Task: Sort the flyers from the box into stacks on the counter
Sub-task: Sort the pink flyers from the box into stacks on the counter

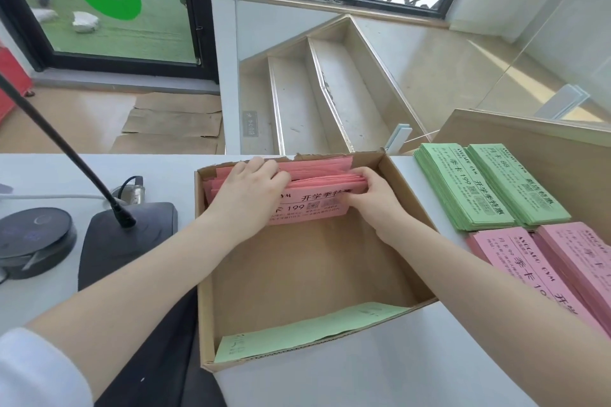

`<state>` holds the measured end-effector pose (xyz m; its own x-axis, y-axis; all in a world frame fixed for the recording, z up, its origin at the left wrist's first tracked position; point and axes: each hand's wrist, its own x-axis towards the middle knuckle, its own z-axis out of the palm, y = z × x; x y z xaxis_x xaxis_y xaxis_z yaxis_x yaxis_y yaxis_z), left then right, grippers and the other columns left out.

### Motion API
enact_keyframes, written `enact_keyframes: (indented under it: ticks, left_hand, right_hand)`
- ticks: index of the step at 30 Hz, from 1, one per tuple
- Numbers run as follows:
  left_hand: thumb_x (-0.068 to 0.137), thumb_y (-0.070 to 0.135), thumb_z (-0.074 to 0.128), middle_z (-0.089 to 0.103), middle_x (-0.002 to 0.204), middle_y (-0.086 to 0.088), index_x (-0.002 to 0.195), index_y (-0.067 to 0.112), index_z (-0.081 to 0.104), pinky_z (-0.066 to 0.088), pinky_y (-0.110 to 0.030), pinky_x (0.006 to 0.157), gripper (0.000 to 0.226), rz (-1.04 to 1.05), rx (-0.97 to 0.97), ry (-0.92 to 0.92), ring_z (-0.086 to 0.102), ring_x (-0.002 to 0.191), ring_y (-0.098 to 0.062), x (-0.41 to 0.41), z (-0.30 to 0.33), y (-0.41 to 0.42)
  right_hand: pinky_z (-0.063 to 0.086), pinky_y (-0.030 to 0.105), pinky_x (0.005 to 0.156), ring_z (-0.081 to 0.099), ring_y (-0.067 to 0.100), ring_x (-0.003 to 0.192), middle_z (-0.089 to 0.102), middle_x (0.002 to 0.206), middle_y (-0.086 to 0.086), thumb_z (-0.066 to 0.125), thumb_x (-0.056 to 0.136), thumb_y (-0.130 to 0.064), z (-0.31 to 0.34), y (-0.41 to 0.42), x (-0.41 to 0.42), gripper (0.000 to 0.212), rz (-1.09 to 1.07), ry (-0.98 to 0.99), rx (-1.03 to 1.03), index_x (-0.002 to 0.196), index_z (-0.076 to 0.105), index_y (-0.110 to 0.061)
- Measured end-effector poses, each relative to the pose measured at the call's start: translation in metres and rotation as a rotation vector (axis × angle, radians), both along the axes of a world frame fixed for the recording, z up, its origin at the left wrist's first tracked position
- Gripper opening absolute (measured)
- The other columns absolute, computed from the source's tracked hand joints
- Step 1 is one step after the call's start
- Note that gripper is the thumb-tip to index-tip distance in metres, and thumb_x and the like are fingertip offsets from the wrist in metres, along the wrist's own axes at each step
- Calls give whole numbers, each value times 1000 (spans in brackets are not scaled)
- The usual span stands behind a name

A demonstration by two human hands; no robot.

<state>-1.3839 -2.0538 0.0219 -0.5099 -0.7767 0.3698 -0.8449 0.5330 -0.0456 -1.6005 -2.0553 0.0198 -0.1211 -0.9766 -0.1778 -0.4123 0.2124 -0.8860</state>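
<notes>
Cardboard box [406,208] sits open on the white counter [380,373], and both of the person's hands are down inside it at the far end, working a bundle of pink flyers [314,175] that leans against the back wall. The left hand [251,185] lies over the bundle's left part, fingers close together and bent over the top edges of the sheets. The right hand [370,192] grips the right end of the bundle, fingers curled round the stacked edges with the thumb underneath, pinching them. The frontmost pink sheet shows black print and "199". At the near end of the box a single green flyer [307,327] leans against the front wall. Off to the right on the counter, well clear of the hands, lie two green stacks [489,188] side by side, and just nearer two pink stacks [535,268]. Left of the box stands a black gooseneck microphone base [125,241] and beside it a round dark device [33,238].
</notes>
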Motion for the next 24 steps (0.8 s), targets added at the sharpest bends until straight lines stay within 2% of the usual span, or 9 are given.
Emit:
enact_keyframes:
  ticks: [3, 4, 6, 8, 12, 16, 19, 21, 24]
  left_hand:
    - [54, 7, 84, 59, 70, -4, 78, 12, 65, 45, -32, 56, 31, -13, 40, 20, 59, 66, -28, 2, -1, 0]
    - [58, 6, 82, 61, 75, -3, 85, 12, 66, 45, -32, 58, 31, -17, 51, 22, 60, 70, -28, 2, 0, 2]
    - [76, 4, 68, 61, 102, -4, 115, 15, 58, 41, -32, 68, 41, 5, 75, 40, 59, 91, -27, 1, -1, 2]
    - [78, -6, 56, 56, 116, -9, 129, 16, 49, 37, -33, 74, 56, 15, 102, 103, 54, 100, -31, 2, 0, 3]
    - [40, -21, 67, 61, 97, -21, 99, 9, 69, 49, -42, 66, 67, 25, -69, 73, 61, 81, -38, 3, 8, 4]
    - [35, -15, 77, 59, 81, -11, 92, 8, 69, 46, -32, 58, 62, 1, -68, 58, 58, 66, -30, 4, 6, 2]
    - [40, -10, 80, 59, 79, -7, 90, 11, 68, 46, -30, 60, 56, 4, -59, 99, 58, 66, -28, 4, 1, 0]
    - [41, -9, 80, 60, 79, -6, 91, 12, 67, 45, -30, 61, 56, 14, -69, 106, 58, 67, -28, 4, -1, -1]
    - [42, -8, 80, 60, 81, -6, 94, 11, 67, 46, -31, 61, 57, 33, -77, 88, 58, 68, -29, 4, -3, -2]
  right_hand:
    - [46, 17, 72, 58, 15, 95, 59, 108, 4, 69, 77, -9, 4, 3, -3, 31, 35, 121, -69, 101, 56, -23]
    - [45, 19, 76, 57, 15, 96, 58, 109, 3, 69, 78, -9, 5, 5, -3, 33, 21, 199, -115, 106, 54, -19]
    - [43, 23, 83, 54, 15, 98, 54, 112, 3, 66, 80, -8, 7, 10, -2, 37, -27, 384, -251, 113, 51, -13]
    - [43, 26, 84, 53, 18, 95, 49, 111, 4, 64, 82, -6, 9, 15, 2, 34, -22, 539, -398, 112, 50, -11]
    - [46, 37, 78, 55, 26, 90, 54, 105, 8, 57, 87, -6, 11, 16, 5, 16, 94, 733, -470, 103, 57, -7]
    - [44, 31, 84, 53, 19, 92, 52, 110, 7, 60, 85, -6, 6, 13, 2, 25, 78, 615, -424, 108, 55, -8]
    - [43, 28, 92, 52, 15, 102, 52, 116, 3, 62, 83, -6, 5, 9, 2, 38, -11, 404, -325, 119, 48, -9]
    - [46, 28, 91, 56, 12, 101, 59, 111, -1, 61, 85, -6, 6, 8, 3, 33, -76, 239, -247, 116, 52, -12]
    - [47, 24, 81, 59, 10, 91, 62, 94, -6, 61, 85, -7, 7, 11, 3, 20, -146, 199, -238, 103, 57, -16]
